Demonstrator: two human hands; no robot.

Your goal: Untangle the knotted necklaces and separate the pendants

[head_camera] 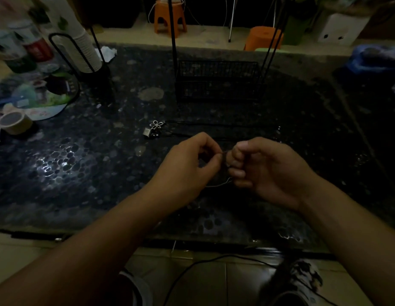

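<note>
Knot work above the near edge of the desk [59, 173]: left hand [187, 164] and right hand [265, 171], fingers curled, pinch a thin cord [220, 184] between them. Pendants [153, 128] lie apart toward mid-desk. Loosening is best done by small, slack pulls, not tension.

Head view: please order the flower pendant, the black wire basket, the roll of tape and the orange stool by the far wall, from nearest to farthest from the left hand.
1. flower pendant, on the table just beyond the left hand, slightly left.
2. black wire basket, farther back, middle of the table.
3. roll of tape, far left edge.
4. orange stool, on the floor beyond the table.
</note>
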